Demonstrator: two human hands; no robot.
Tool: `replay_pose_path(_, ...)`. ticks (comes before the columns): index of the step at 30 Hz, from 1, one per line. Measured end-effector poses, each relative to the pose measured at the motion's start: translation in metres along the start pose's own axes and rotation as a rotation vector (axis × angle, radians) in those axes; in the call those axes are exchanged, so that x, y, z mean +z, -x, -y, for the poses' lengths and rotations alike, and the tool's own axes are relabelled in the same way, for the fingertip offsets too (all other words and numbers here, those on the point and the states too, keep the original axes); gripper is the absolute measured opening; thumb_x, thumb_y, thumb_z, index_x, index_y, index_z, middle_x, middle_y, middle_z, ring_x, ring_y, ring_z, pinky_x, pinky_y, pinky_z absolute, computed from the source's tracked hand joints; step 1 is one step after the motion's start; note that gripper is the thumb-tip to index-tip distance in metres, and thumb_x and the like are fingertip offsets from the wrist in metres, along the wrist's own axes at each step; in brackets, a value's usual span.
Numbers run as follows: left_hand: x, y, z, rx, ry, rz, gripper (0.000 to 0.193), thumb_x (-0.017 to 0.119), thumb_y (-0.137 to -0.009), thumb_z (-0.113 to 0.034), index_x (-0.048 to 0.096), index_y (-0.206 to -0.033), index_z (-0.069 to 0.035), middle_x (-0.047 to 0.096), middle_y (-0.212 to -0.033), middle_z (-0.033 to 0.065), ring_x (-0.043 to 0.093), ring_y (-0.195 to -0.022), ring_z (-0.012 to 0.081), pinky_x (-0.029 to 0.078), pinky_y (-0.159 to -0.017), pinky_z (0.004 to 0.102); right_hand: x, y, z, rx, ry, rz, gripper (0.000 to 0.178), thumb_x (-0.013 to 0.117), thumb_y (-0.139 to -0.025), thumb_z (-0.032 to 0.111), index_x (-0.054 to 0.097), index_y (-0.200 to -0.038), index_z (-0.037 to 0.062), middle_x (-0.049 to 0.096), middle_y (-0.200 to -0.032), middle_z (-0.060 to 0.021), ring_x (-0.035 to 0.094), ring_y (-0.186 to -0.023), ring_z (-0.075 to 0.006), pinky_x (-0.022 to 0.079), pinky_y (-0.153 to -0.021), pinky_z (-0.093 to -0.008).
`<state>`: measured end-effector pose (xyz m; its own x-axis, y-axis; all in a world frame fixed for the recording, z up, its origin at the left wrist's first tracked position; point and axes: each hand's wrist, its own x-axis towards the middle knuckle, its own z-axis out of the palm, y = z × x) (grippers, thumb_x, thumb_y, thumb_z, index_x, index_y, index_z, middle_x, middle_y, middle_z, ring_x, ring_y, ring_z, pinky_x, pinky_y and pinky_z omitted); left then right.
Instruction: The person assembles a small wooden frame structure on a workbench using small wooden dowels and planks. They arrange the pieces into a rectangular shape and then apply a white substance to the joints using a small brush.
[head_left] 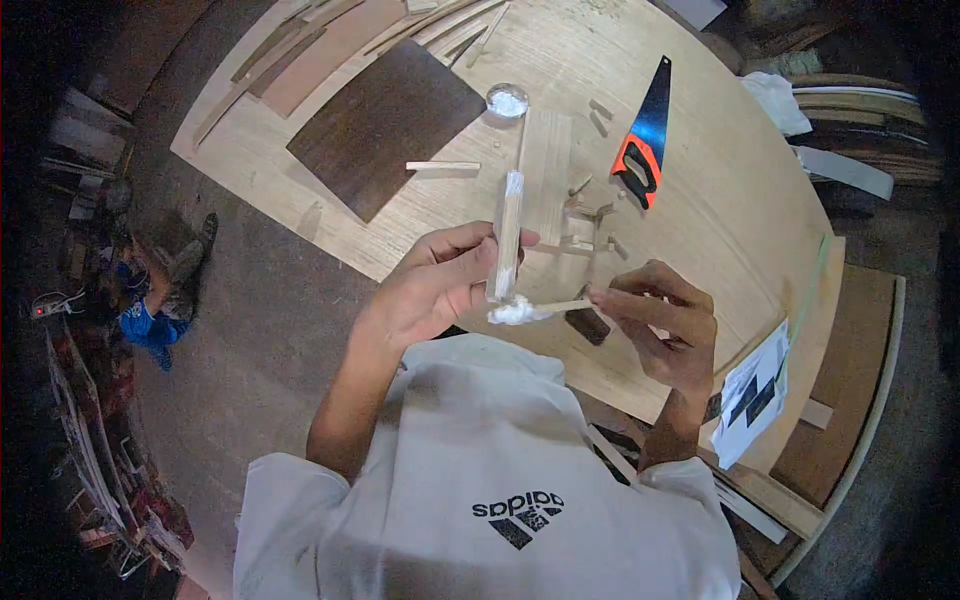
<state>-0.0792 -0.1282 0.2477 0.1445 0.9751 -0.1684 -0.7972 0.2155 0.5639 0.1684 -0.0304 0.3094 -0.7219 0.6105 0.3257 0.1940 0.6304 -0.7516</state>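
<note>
My left hand grips a short, pale wooden strip, which points away from me over the table. White paste is smeared at its far end and near its lower end. Between the fingertips of my right hand is a thin wooden stick. A thick clump of white paste covers the stick's left tip, right by the strip's near end; whether they touch I cannot tell. Farther off, a small round tub of the same white stuff stands beside a dark brown board.
A handsaw with an orange and black handle lies at the right of the table. Small wood offcuts are scattered mid-table, near a pale flat board. Printed sheets lie at the right edge. Another person is low down at far left.
</note>
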Motion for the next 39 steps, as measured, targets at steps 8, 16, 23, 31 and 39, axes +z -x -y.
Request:
replay_pose_path(8, -0.005, -0.001, 0.003, -0.022, 0.021, 0.007, 0.051, 0.064, -0.099, -0.027, 0.053, -0.131, 0.011, 0.063, -0.107, 0.0107, 0.064, -0.096, 0.0156, 0.053, -0.086, 0.0294, -0.003, 0.005, 0.0, -0.052, 0.104, -0.005, 0.048, 0.074, -0.068, -0.006, 0.079, -0.111, 0.0139, 0.069, -0.087, -0.0082, 0.065, -0.076, -0.0197, 0.051, -0.064, -0.0322)
replay_pose_path(16, 0.002, -0.001, 0.002, 0.011, 0.031, -0.042, 0.046, 0.063, -0.099, -0.021, 0.054, -0.13, 0.011, 0.063, -0.11, 0.0126, 0.063, -0.1, 0.016, 0.054, -0.088, 0.03, 0.006, 0.008, -0.003, -0.04, 0.169, -0.101, 0.046, 0.074, -0.068, -0.005, 0.08, -0.109, 0.016, 0.069, -0.088, -0.0067, 0.064, -0.078, -0.0192, 0.051, -0.065, -0.0303)
replay_pose_path(23, -0.006, -0.001, 0.004, 0.012, 0.041, -0.019, 0.047, 0.065, -0.098, -0.023, 0.054, -0.129, 0.011, 0.064, -0.11, 0.0126, 0.064, -0.098, 0.0166, 0.055, -0.087, 0.0301, 0.006, 0.009, -0.004, -0.064, 0.186, -0.103, 0.046, 0.076, -0.068, -0.004, 0.08, -0.108, 0.0171, 0.069, -0.091, -0.0058, 0.062, -0.076, -0.0186, 0.051, -0.066, -0.03)
replay_pose_path(31, -0.012, 0.0, 0.009, 0.017, 0.099, 0.048, 0.036, 0.064, -0.098, -0.019, 0.058, -0.121, 0.008, 0.062, -0.123, 0.0172, 0.065, -0.099, 0.0184, 0.056, -0.088, 0.0321, 0.007, 0.012, -0.005, -0.069, 0.126, -0.119, 0.042, 0.077, -0.068, -0.001, 0.08, -0.107, 0.0154, 0.07, -0.089, -0.0048, 0.061, -0.075, -0.0174, 0.047, -0.064, -0.0319)
replay_pose_path(39, -0.012, 0.0, 0.007, -0.007, 0.123, 0.027, 0.035, 0.064, -0.098, -0.017, 0.058, -0.121, 0.008, 0.061, -0.128, 0.0181, 0.064, -0.103, 0.0187, 0.056, -0.089, 0.0319, 0.009, 0.01, -0.002, -0.08, 0.189, -0.132, 0.038, 0.077, -0.071, 0.002, 0.08, -0.106, 0.0159, 0.07, -0.089, -0.0026, 0.059, -0.071, -0.0164, 0.045, -0.063, -0.0302)
